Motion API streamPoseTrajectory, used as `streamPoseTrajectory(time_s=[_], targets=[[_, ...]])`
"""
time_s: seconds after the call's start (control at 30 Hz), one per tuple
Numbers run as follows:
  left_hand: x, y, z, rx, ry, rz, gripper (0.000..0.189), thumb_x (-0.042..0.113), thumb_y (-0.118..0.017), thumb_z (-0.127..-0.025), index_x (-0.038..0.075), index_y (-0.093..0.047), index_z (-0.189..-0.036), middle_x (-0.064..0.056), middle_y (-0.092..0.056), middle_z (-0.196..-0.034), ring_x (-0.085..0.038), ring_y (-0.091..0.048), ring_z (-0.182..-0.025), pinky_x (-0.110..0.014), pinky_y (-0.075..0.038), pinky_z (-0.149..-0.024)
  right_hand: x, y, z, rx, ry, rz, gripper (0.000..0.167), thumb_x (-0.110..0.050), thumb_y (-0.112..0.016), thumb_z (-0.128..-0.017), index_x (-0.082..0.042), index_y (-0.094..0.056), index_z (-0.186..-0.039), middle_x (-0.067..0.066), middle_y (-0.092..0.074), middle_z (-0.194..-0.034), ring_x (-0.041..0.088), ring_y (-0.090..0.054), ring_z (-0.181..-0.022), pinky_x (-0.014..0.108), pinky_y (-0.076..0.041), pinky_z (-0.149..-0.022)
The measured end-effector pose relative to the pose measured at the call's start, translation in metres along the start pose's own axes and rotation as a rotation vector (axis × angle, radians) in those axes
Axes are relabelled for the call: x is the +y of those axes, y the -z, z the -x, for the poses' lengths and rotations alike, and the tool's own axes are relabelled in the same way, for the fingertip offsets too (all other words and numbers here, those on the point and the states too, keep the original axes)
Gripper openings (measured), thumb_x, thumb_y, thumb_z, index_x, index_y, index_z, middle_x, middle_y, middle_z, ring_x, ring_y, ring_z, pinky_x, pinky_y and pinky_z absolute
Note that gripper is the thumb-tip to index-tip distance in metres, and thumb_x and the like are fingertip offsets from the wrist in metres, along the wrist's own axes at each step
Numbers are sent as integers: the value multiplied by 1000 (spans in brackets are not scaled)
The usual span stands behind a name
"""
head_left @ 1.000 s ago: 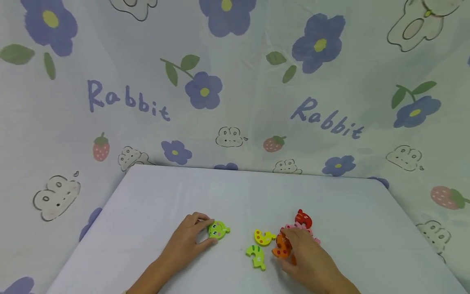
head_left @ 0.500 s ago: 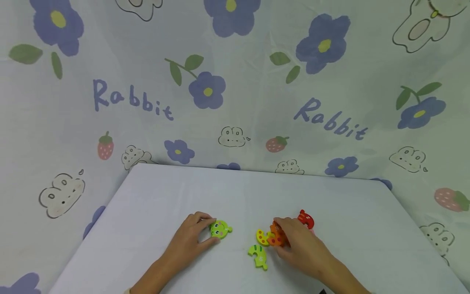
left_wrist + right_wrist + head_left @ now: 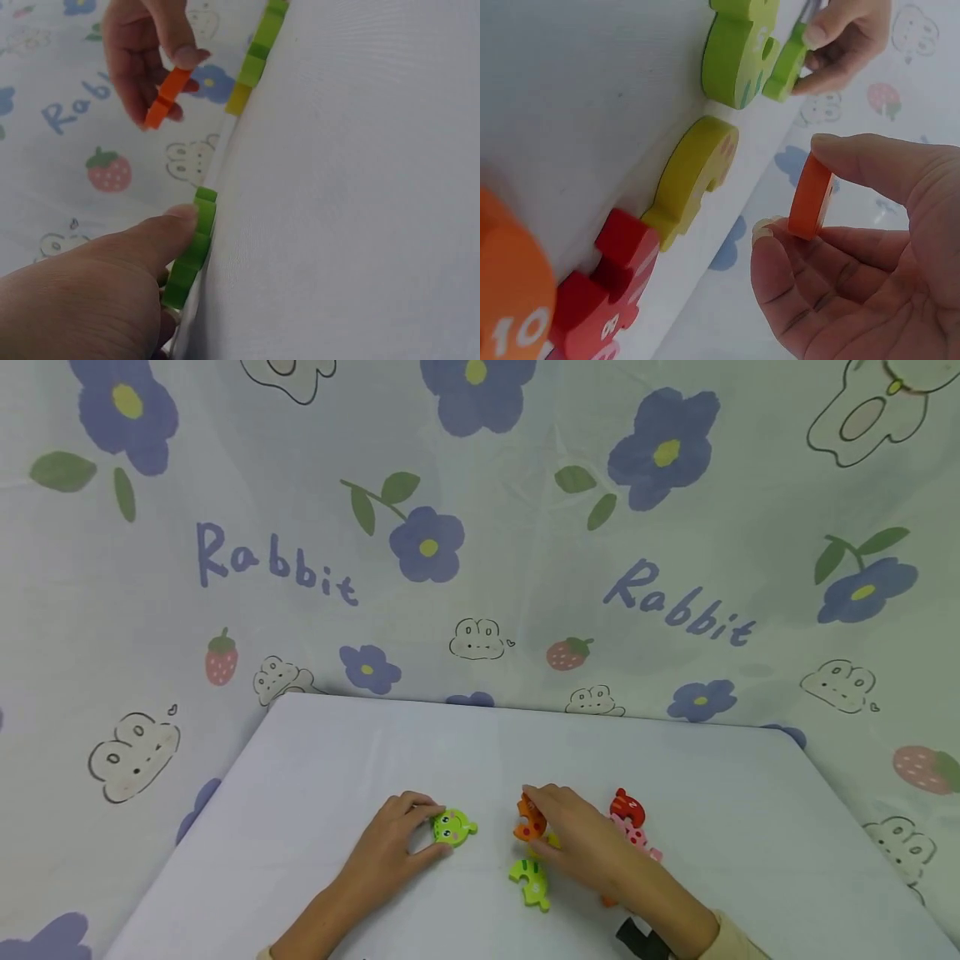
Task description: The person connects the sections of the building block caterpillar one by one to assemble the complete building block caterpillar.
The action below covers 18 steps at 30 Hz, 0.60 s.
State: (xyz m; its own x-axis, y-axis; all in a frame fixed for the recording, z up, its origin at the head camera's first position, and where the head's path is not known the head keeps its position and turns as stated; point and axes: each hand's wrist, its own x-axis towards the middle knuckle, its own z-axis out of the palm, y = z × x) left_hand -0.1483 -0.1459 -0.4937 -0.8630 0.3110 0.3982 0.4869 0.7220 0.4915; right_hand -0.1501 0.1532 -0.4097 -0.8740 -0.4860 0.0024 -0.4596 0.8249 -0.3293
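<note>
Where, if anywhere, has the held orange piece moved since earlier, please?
Yes: the orange piece moved left and farther away, judged against the striped green piece.

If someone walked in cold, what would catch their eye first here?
Probably the orange piece, pinched in the right hand above the white tabletop. Next, the green face piece that the left hand grips on that tabletop. Behind the table, the backdrop stands out too, with its purple flowers and "Rabbit" lettering.

Orange piece (image 3: 535,820) carried left in right hand (image 3: 577,835), nearer green face piece (image 3: 452,829), pink piece (image 3: 634,835) uncovered.
</note>
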Motion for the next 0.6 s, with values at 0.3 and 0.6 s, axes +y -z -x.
streamPoseTrajectory(time_s=[0.3, 0.6], targets=[[1, 2, -2, -53, 47, -4, 54, 37, -92, -81, 13, -75, -125, 7, -61, -123, -13, -55, -112, -37, -52, -96, -10, -7, -22, -38, 40, -22, 72, -29, -84, -92, -4, -52, -151, 5, -63, -134, 17, -61, -114, 37, -57, -99], [0, 1, -1, -51, 47, 25, 55, 35, -92, -80, 11, -75, -126, 7, -61, -124, -12, -55, -111, -37, -53, -96, -19, -24, -39, -66, 76, -12, 68, -32, -82, -93, -4, -55, -149, 3, -65, -129, 16, -61, -115, 35, -55, -102]])
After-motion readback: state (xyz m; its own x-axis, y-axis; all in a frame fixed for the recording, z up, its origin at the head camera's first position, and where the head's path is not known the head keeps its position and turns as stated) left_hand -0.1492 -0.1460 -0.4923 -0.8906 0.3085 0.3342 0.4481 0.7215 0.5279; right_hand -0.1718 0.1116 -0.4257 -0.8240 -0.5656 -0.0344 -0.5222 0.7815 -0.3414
